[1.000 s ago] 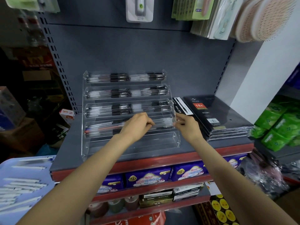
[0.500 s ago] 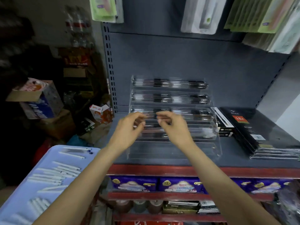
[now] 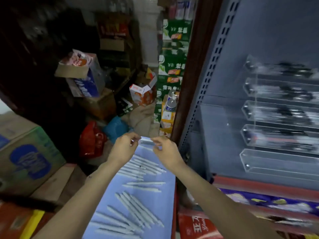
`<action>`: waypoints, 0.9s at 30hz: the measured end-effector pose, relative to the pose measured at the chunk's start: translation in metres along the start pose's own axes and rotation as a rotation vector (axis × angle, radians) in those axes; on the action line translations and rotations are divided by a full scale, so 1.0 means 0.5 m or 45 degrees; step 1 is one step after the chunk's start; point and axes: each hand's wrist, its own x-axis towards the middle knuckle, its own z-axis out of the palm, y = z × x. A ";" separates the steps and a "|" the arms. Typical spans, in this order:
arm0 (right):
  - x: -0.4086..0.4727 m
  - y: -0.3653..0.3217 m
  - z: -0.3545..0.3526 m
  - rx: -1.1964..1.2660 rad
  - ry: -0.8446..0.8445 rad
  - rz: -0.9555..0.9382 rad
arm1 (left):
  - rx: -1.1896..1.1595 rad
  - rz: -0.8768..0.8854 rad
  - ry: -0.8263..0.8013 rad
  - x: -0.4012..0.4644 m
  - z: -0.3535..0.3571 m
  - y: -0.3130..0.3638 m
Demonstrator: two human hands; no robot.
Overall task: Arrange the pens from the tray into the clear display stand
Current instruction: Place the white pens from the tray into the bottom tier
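Your left hand (image 3: pixel 123 149) and right hand (image 3: pixel 166 150) hover side by side over the far end of the blue tray (image 3: pixel 170 180), in the lower middle of the frame. Both sets of fingers are loosely curled toward each other; a small glint shows by the left fingers, but you cannot tell from this blurred view whether either hand grips anything.

The pens (image 3: pixel 138 209) lie loose on the tray in rough clusters, mostly slanting the same way, which suits picking them up lengthwise, a few at a time. The two pens nearest your fingertips look like the easiest next pick.

The clear display stand (image 3: pixel 248 156) sits on the shelf at the right of the frame. Its upper tiers hold pens, while the lowest trough looks empty, so that is likely where the next batch goes.

Between tray and stand rises the shelf's perforated upright (image 3: pixel 195 118), and the tray's right edge sits close against it. Lift clear of both before swinging right.
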 end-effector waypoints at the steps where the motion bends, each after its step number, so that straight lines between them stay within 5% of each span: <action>1: 0.019 0.013 0.024 -0.030 -0.002 0.055 | 0.011 -0.005 -0.045 0.011 0.006 -0.031; 10: 0.140 0.125 0.097 -0.531 -0.071 0.249 | 0.424 0.103 -0.523 0.096 0.081 -0.209; 16: 0.158 0.149 0.121 -0.810 -0.077 0.243 | 0.450 0.142 -0.454 0.096 0.089 -0.225; 27: 0.158 0.156 0.121 -0.858 -0.047 0.220 | 0.494 0.118 -0.423 0.089 0.094 -0.233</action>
